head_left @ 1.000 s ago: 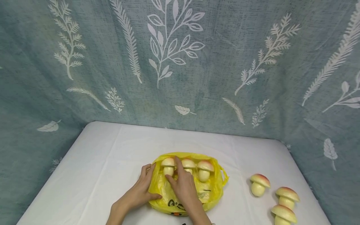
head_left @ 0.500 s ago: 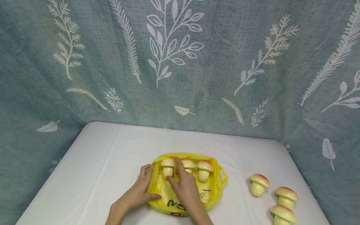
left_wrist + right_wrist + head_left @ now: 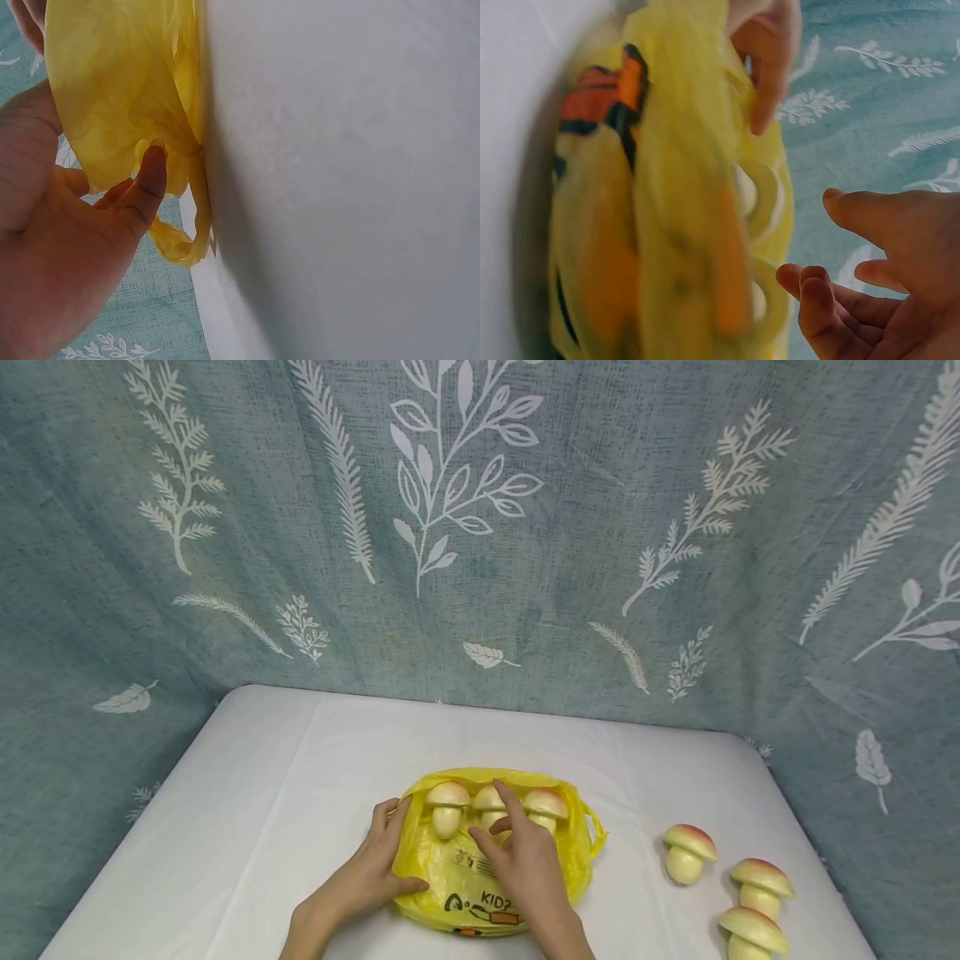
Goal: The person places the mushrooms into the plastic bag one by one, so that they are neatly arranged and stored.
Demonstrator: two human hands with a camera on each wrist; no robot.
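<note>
A yellow plastic bag lies with its mouth wide, three toy mushrooms in a row along its far side. My left hand grips the bag's left edge, and in the left wrist view its fingers curl against the thin yellow film. Over the bag, my right hand has thumb and index finger spread apart, with nothing between them. It is nearest the middle mushroom and partly covers the right mushroom. The left mushroom shows fully, red-tinged cap away from me.
To the right on the white table stand three more toy mushrooms: one alone, and a far one touching a near one. A patterned green cloth hangs behind the table. A bag handle sticks out at the right.
My right hand has left the left mushroom and moved right, to over the middle one. The bag's printed lettering has come into view. My left hand stays on the bag's edge.
</note>
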